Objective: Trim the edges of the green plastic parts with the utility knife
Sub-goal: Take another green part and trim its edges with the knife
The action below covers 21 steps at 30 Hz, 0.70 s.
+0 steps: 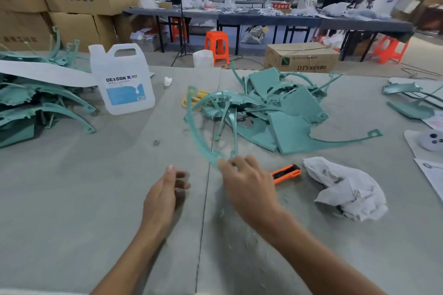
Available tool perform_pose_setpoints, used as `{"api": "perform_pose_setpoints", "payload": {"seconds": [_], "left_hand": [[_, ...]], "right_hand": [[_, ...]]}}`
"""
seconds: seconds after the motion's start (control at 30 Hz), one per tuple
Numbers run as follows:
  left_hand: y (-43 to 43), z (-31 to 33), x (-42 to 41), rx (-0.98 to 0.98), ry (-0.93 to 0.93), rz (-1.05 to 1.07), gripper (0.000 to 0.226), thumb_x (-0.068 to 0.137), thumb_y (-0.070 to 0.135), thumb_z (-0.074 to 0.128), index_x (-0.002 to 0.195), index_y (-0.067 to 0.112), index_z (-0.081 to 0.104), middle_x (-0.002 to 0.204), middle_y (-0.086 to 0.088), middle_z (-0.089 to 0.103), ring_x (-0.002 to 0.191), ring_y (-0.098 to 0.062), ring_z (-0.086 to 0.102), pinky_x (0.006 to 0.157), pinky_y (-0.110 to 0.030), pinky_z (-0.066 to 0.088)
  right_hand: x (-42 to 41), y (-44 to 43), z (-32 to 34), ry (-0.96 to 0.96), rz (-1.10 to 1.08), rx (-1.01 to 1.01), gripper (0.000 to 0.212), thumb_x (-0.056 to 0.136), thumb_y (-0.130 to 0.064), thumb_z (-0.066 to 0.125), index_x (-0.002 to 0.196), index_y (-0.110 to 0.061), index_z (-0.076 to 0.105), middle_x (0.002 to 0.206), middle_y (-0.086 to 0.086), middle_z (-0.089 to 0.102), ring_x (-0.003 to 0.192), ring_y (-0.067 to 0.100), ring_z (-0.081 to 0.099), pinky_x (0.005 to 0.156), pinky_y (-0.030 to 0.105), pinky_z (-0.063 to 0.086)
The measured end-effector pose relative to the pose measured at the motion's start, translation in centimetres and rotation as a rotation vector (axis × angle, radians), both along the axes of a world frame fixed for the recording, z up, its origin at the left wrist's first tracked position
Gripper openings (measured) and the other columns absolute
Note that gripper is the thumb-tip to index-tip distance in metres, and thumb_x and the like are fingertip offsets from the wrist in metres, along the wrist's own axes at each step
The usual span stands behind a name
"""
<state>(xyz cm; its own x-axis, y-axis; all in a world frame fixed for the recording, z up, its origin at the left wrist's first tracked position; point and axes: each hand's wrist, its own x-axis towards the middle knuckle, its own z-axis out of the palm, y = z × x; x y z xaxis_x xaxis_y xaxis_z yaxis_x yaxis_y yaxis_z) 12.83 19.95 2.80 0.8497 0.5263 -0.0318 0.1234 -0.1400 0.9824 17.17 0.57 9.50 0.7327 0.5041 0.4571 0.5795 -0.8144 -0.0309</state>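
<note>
A heap of green plastic parts (pixel 285 112) lies in the middle of the grey table. One long curved green strip (pixel 195 132) arcs from the heap toward me, and my right hand (pixel 247 184) pinches its near end between the fingertips. My left hand (pixel 165 196) hovers just left of it with its fingers apart, holding nothing. The orange utility knife (pixel 286 173) lies flat on the table right beside my right hand, partly hidden behind it.
A second pile of green parts (pixel 36 105) sits at the far left beside a white plastic jug (pixel 124 81). A crumpled white cloth (pixel 347 189) lies right of the knife. More green pieces (pixel 410 100) and papers (pixel 431 175) line the right edge. People work at far tables.
</note>
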Motion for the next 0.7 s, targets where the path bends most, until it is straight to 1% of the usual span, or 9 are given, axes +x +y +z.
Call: {"api": "perform_pose_setpoints", "payload": {"seconds": [0.1,0.2,0.27,0.3,0.37,0.47,0.57,0.63,0.7], "left_hand": [[0.2,0.4,-0.2,-0.017,0.001,0.032,0.055,0.079,0.081,0.048,0.100,0.035,0.068,0.090,0.004,0.077,0.082,-0.013,0.071,0.083,-0.043,0.054],[0.9,0.3,-0.5,0.020,0.022,0.041,0.036,0.079,0.050,0.063,0.108,0.028,0.063,0.090,0.005,0.078,0.089,-0.017,0.073,0.091,-0.055,0.054],[1.1,0.2,-0.3,0.034,0.036,0.035,0.035,0.080,0.043,0.061,0.111,0.027,0.061,0.092,0.011,0.078,0.089,-0.011,0.073,0.093,-0.052,0.054],[1.2,0.2,-0.2,0.022,0.039,0.031,0.034,0.081,0.042,0.060,0.113,0.029,0.061,0.093,0.012,0.077,0.091,-0.010,0.073,0.094,-0.052,0.054],[1.2,-0.1,0.1,0.004,0.028,0.027,0.035,0.083,0.044,0.058,0.116,0.033,0.061,0.094,0.011,0.077,0.092,-0.012,0.073,0.094,-0.052,0.054],[1.3,-0.5,0.5,0.017,0.011,0.026,0.038,0.084,0.049,0.055,0.119,0.037,0.060,0.097,0.011,0.077,0.095,-0.014,0.073,0.095,-0.054,0.053],[1.5,-0.7,0.5,0.030,-0.001,0.016,0.036,0.084,0.052,0.052,0.118,0.045,0.059,0.100,0.012,0.076,0.097,-0.014,0.072,0.096,-0.052,0.053],[1.6,-0.7,0.5,0.049,0.002,0.015,0.035,0.087,0.050,0.049,0.121,0.046,0.058,0.102,0.013,0.075,0.099,-0.014,0.071,0.097,-0.051,0.053],[1.4,-0.5,0.6,0.097,0.017,0.027,0.040,0.090,0.047,0.044,0.129,0.044,0.054,0.108,0.017,0.073,0.104,-0.013,0.068,0.099,-0.049,0.051]], "right_hand": [[-2.4,2.6,-2.3,0.153,0.131,-0.049,0.017,0.093,-0.024,0.059,0.109,-0.021,0.064,0.113,-0.002,0.065,0.108,0.025,0.057,0.063,0.037,0.050],[-3.3,2.7,-2.4,0.451,0.319,0.084,0.049,0.093,-0.057,0.051,0.132,-0.028,0.058,0.127,-0.003,0.064,0.116,0.021,0.052,0.092,0.035,0.048],[-1.2,0.4,-1.6,0.520,0.260,0.268,0.045,0.097,-0.048,0.051,0.138,-0.030,0.057,0.133,-0.003,0.064,0.124,0.017,0.052,0.103,0.028,0.038],[0.8,-1.4,-1.3,0.499,0.178,0.298,0.041,0.099,-0.035,0.052,0.140,-0.027,0.057,0.134,-0.001,0.064,0.125,0.018,0.051,0.104,0.025,0.035],[4.6,-5.6,-0.6,0.425,-0.006,0.087,0.049,0.098,-0.018,0.051,0.147,-0.024,0.048,0.142,0.002,0.059,0.131,0.021,0.047,0.107,0.031,0.033],[7.1,-9.7,-1.7,0.461,-0.075,-0.321,0.052,0.098,-0.024,0.048,0.148,-0.032,0.041,0.151,-0.008,0.046,0.140,0.019,0.037,0.110,0.037,0.029],[7.6,-11.7,-3.1,0.439,-0.036,-0.327,0.041,0.102,-0.040,0.050,0.143,-0.037,0.049,0.135,-0.007,0.056,0.129,0.021,0.047,0.105,0.034,0.031],[7.7,-12.9,-2.7,0.422,-0.096,-0.321,0.038,0.101,-0.049,0.052,0.134,-0.032,0.056,0.118,-0.003,0.060,0.116,0.023,0.052,0.097,0.033,0.036],[7.6,-14.0,-2.4,0.425,-0.163,-0.213,0.035,0.099,-0.049,0.056,0.125,-0.026,0.059,0.112,0.001,0.059,0.110,0.026,0.054,0.091,0.037,0.041]]}}
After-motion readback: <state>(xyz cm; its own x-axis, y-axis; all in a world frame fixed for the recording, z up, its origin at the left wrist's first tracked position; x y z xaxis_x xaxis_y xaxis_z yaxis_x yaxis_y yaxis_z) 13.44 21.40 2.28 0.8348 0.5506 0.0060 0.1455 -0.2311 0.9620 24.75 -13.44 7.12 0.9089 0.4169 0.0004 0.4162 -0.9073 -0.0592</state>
